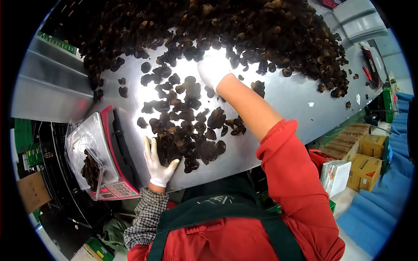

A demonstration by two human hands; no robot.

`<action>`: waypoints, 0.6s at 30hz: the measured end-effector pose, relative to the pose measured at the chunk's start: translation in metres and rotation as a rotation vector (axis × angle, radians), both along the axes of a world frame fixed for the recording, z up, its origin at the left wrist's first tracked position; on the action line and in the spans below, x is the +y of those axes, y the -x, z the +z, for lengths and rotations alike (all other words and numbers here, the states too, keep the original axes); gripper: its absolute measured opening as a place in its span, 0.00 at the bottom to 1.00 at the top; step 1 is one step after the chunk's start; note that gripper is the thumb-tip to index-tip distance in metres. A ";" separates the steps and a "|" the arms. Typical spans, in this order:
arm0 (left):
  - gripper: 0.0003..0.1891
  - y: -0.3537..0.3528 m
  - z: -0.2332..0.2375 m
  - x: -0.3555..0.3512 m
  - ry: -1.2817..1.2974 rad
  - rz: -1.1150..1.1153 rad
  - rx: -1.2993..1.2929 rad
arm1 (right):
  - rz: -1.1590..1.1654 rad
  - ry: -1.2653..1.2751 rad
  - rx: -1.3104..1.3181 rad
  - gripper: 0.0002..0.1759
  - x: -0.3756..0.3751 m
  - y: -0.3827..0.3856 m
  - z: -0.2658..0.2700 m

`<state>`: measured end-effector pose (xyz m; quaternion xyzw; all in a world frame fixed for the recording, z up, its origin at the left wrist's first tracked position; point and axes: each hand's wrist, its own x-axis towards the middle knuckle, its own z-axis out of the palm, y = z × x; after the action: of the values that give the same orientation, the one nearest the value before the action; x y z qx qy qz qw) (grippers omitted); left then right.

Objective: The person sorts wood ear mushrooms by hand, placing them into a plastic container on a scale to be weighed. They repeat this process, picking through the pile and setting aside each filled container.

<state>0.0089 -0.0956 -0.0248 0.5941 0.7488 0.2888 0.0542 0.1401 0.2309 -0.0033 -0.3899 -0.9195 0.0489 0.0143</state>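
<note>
Dark brown wood ear mushrooms lie loosely spread on a shiny metal table. My left hand, in a white glove, rests at the near left edge of this spread, fingers up and thumb apart, touching or right beside the closest pieces. Stretched forward, my white-gloved right hand is at the front edge of a big heap of the same mushrooms. Glare washes out its fingers, and I cannot tell whether they hold a piece.
On the left stands a red-edged weighing scale with a clear plastic bag of mushrooms on its pan. A metal bin wall rises behind it. Cardboard boxes sit at the right, below the table, near blue sheeting.
</note>
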 end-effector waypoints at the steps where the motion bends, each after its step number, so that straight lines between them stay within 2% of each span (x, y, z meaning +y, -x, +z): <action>1: 0.52 0.000 0.000 0.000 0.000 0.000 0.009 | -0.010 0.002 0.013 0.12 -0.001 -0.001 0.004; 2: 0.52 0.000 -0.001 0.001 -0.003 -0.005 0.013 | 0.003 0.125 -0.053 0.13 0.004 0.000 0.011; 5: 0.51 -0.001 0.003 0.001 0.005 -0.005 0.019 | -0.036 0.288 0.006 0.15 0.010 -0.004 0.017; 8: 0.51 -0.001 0.001 0.001 -0.007 -0.004 -0.001 | -0.101 0.293 0.196 0.14 0.011 -0.015 0.020; 10: 0.51 -0.001 0.000 0.001 0.001 0.001 0.007 | -0.067 0.422 0.423 0.13 0.007 -0.047 0.050; 11: 0.51 0.000 0.000 0.000 0.005 0.001 0.006 | -0.079 0.458 0.409 0.11 -0.005 -0.075 0.071; 12: 0.51 -0.001 0.003 0.001 0.003 -0.004 0.003 | 0.016 0.296 0.514 0.07 -0.023 -0.109 0.083; 13: 0.51 -0.001 0.003 0.002 -0.001 -0.009 -0.002 | 0.010 0.305 0.492 0.04 -0.043 -0.147 0.085; 15: 0.51 0.000 0.002 0.001 -0.009 -0.008 -0.009 | 0.196 0.509 0.302 0.04 -0.084 -0.223 0.091; 16: 0.50 0.000 0.001 0.001 -0.008 -0.003 -0.030 | 0.096 0.746 0.020 0.05 -0.107 -0.246 0.097; 17: 0.50 0.000 0.001 0.001 -0.013 -0.006 -0.024 | 0.095 0.810 -0.356 0.05 -0.127 -0.260 0.095; 18: 0.50 0.001 0.003 0.002 -0.018 -0.014 -0.018 | 0.135 0.577 -0.363 0.07 -0.148 -0.271 0.084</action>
<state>0.0080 -0.0933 -0.0223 0.5970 0.7416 0.3005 0.0578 0.4115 0.0830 0.0805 -0.3184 -0.8790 0.2376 -0.2639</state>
